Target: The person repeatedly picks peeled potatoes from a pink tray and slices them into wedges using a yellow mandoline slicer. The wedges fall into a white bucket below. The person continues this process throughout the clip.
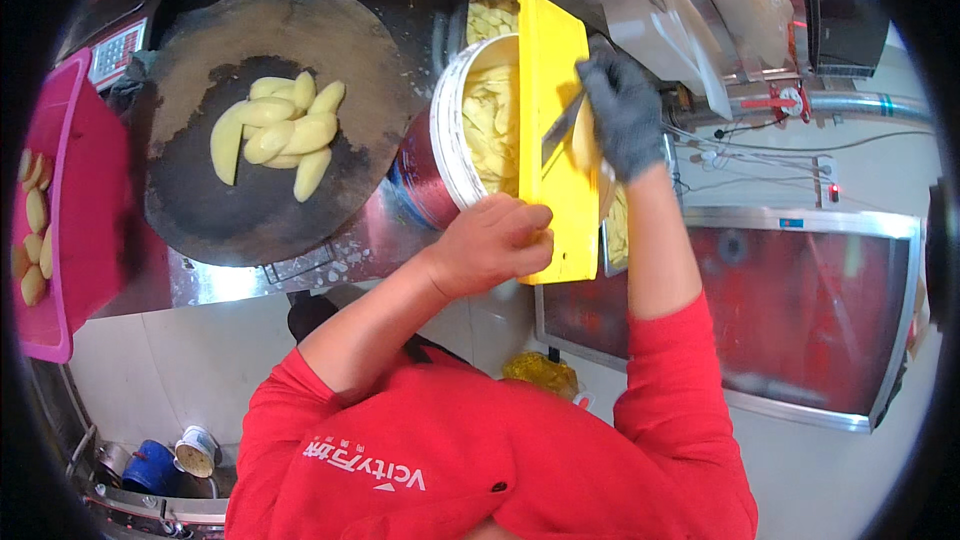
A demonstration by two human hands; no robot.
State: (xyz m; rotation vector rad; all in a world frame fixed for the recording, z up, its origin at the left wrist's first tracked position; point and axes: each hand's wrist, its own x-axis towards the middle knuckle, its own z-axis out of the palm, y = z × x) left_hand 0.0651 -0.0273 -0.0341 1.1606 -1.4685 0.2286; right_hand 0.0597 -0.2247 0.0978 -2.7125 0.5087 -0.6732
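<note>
My bare left hand [499,240] grips the lower end of a yellow mandoline slicer [555,225], which stands across the mouth of a white-rimmed bucket [450,135]. Pale potato slices [491,127] fill much of the bucket. A diagonal metal blade [562,126] crosses the slicer's face. My right hand [621,109], in a black glove, is closed over a peeled potato [583,136] at the blade; the glove hides part of it. Left of the bucket, several peeled potatoes [289,131] lie heaped on a round, dark-stained chopping block [217,217].
At far left stands a pink plastic crate [94,202] with potatoes [35,210] inside. A digital scale [118,52] sits behind it. Trays of cut potato [491,21] are beyond the bucket. A glass-topped chest freezer [795,307] is at right. Buckets [154,469] stand lower left.
</note>
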